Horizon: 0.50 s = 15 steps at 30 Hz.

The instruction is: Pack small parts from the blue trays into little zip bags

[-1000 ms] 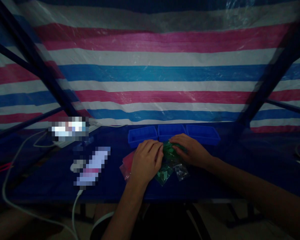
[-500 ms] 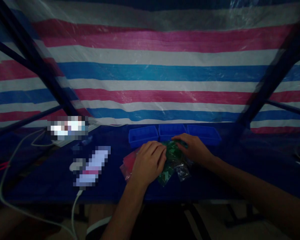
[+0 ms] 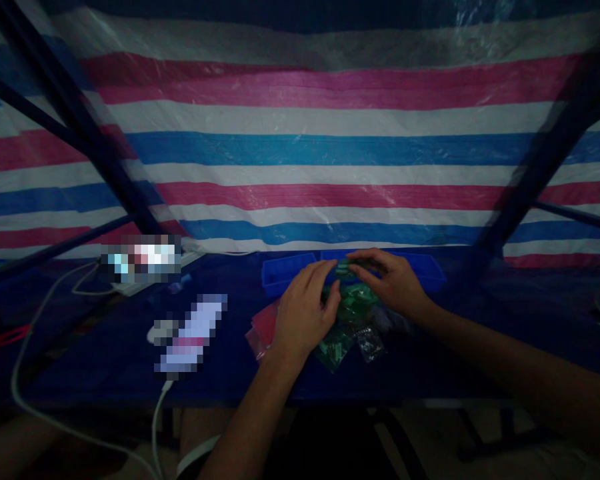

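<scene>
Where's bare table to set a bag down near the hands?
Bare table lies right of the right hand, and between the white cable and red bag. Crowded: green bags and blue trays around the left hand.

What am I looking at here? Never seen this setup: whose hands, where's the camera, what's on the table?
There is no machine: a person works bare-handed, filmed by a camera on their head looking forward and down. The left hand and right hand meet over a small green plastic bag, which both seem to pinch; the light is too dim to be sure. More small bags lie below, a green one, a clear one, and pink ones under the left hand. Behind stand blue trays. White cables run at the left. A striped tarp hangs behind the dark blue table.
</scene>
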Available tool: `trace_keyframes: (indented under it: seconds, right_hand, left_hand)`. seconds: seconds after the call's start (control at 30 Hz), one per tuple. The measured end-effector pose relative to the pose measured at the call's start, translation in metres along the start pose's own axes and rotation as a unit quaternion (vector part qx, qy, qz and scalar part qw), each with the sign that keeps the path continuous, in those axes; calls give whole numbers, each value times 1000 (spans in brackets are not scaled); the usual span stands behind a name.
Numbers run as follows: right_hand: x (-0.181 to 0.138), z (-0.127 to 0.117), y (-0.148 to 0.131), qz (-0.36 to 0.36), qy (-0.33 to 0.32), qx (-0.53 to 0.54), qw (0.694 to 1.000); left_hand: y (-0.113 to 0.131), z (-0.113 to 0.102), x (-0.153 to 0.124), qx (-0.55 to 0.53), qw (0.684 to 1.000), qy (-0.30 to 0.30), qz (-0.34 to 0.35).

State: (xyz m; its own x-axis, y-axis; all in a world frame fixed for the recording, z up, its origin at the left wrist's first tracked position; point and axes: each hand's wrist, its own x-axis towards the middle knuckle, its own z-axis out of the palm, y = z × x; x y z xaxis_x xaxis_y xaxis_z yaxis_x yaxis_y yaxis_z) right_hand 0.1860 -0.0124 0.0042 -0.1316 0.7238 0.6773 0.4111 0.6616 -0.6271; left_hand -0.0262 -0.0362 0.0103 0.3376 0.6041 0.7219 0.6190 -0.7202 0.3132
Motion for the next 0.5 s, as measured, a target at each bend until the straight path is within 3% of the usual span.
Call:
trace_keyframes:
  seconds: [0.1, 0.23, 0.37, 0.5]
  right_hand:
    - [15, 1, 2, 20, 15, 103, 994]
    - [30, -5, 7, 12, 67, 127, 990]
    - [23, -12, 16, -1, 100, 74, 992]
    - [7, -18, 19, -72, 78, -56, 993]
  left_hand:
    - [-2, 4, 29, -38, 999, -20, -8]
    - [-7, 11, 65, -75, 997, 7, 12]
    - [-10, 21, 77, -86, 995, -22, 52]
    - [-11, 29, 67, -71, 993, -53, 79]
